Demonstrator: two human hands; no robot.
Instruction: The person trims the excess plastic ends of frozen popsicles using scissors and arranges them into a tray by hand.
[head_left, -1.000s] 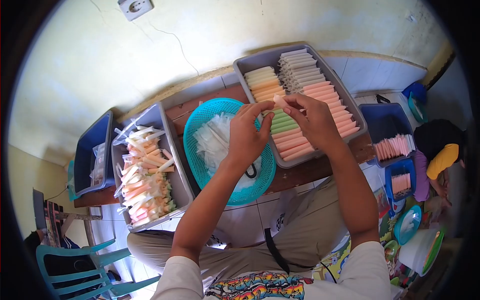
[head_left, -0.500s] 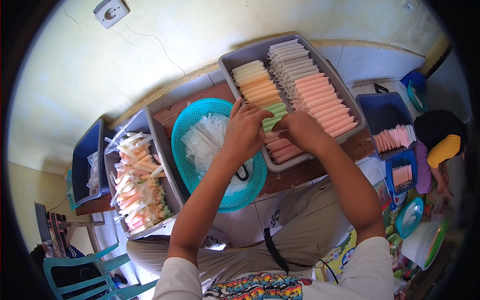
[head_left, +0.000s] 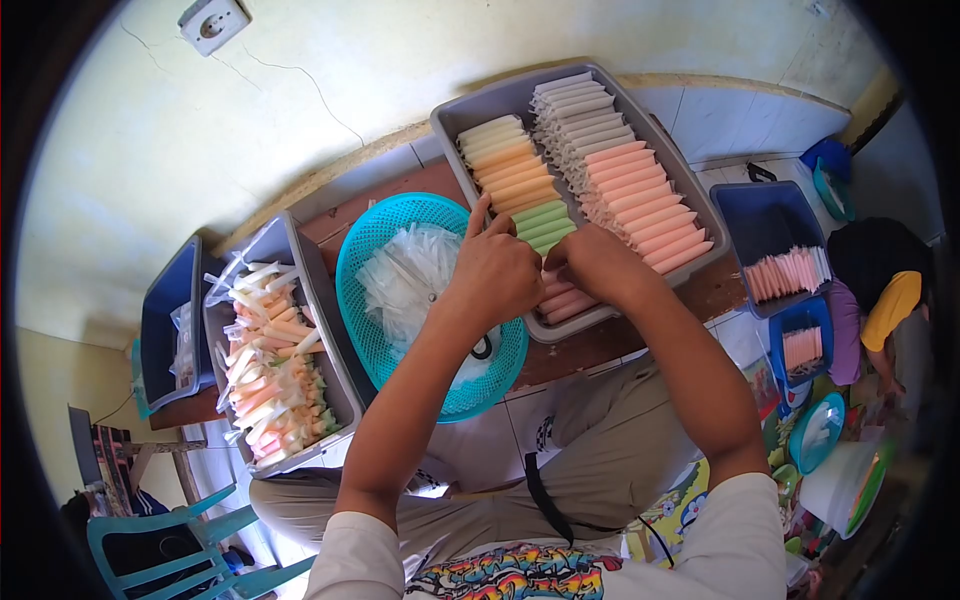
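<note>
While the left hand (head_left: pixel 500 274) and right hand (head_left: pixel 604 262) are held close, green packs (head_left: pixel 543 226) are seen crosswise just beyond; whether anything is gripped by either cannot be told.

L hand (head_left: pixel 500 272) & R hand (head_left: pixel 598 264) moved twd near end of tray (head_left: pixel 510 100); pinched pale pc. now hidden.

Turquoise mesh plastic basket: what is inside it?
The basket holds a heap of flat, translucent plastic pieces and a black loop-shaped handle. The person's left forearm covers part of it; anything beneath the heap is hidden.
</note>
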